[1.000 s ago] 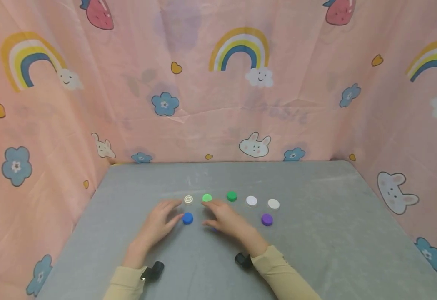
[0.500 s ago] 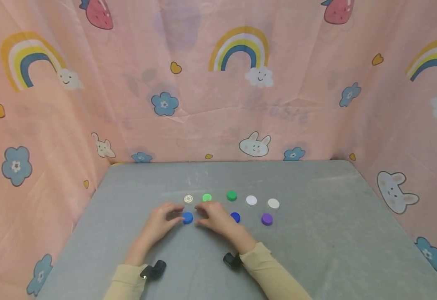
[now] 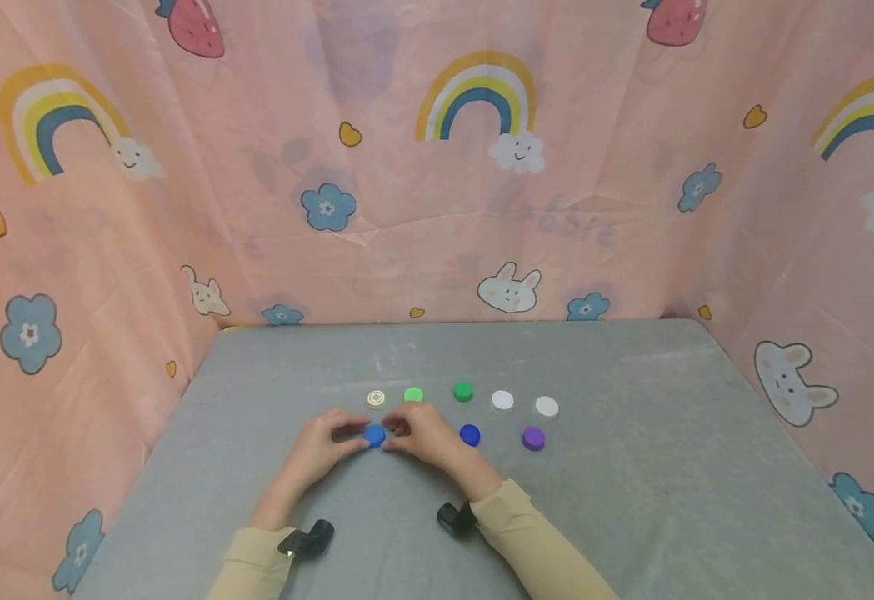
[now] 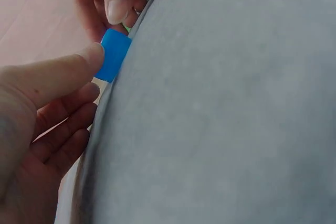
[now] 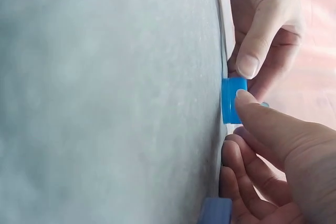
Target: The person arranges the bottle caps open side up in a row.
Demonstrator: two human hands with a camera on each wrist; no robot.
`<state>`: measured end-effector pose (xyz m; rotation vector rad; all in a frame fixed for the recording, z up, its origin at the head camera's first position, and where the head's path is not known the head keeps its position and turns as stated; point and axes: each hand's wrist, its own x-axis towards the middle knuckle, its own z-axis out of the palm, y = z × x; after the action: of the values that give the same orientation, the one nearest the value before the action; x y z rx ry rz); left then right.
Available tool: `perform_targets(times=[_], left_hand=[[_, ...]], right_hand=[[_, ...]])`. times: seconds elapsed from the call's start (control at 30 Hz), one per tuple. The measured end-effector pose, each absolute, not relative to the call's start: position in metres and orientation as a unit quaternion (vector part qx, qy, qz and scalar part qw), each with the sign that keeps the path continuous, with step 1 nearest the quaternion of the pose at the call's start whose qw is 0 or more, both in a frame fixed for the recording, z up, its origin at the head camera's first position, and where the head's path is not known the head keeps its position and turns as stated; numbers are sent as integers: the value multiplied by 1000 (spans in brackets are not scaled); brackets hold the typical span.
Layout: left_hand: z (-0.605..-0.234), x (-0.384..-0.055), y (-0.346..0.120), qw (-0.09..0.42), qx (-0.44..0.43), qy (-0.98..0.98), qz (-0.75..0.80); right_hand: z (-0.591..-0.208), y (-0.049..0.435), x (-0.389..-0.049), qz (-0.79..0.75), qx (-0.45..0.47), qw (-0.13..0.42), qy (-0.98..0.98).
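A light-blue bottle cap (image 3: pixel 374 435) lies on the grey table between my two hands. My left hand (image 3: pixel 322 446) pinches it from the left, thumb against its near side and index finger by its far side. In the left wrist view, the left thumb (image 4: pixel 79 64) meets the blue cap's side. From the right, my right hand (image 3: pixel 427 433) comes close around the cap, its fingers loosely bent, thumb and index tips right at the edge. In the right wrist view, the right thumb (image 5: pixel 257 111) overlaps the cap (image 5: pixel 231 100).
Behind the hands run a patterned cream cap (image 3: pixel 376 398), a light-green cap (image 3: pixel 413 395), a green cap (image 3: pixel 462 391) and two white caps (image 3: pixel 502 401). A dark-blue cap (image 3: pixel 470 435) and a purple cap (image 3: pixel 533 438) lie to the right. A pink printed curtain (image 3: pixel 407 250) surrounds the table.
My right hand has moved left to the light-blue cap, uncovering the dark-blue cap. My left fingers have come in slightly onto the light-blue cap. The caps stay in place.
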<state>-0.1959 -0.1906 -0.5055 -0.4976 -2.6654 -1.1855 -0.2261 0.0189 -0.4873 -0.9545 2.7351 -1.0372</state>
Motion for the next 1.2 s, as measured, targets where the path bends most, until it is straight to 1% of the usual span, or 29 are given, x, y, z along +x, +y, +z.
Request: perform_targets(times=[0.8,0.97,1.2], left_hand=[[-504,-200,-185,88,-160,-906,-383],[-504,-197,-184,97,-167,-902,-386],[-500,-189,-182,104,-158,-890,-415]], right_hand=[[-483,12,-227,-310,-300,42,901],[-483,12,-225,-309,-298,47,902],[-478,12,-220,-345,-296,58,889]])
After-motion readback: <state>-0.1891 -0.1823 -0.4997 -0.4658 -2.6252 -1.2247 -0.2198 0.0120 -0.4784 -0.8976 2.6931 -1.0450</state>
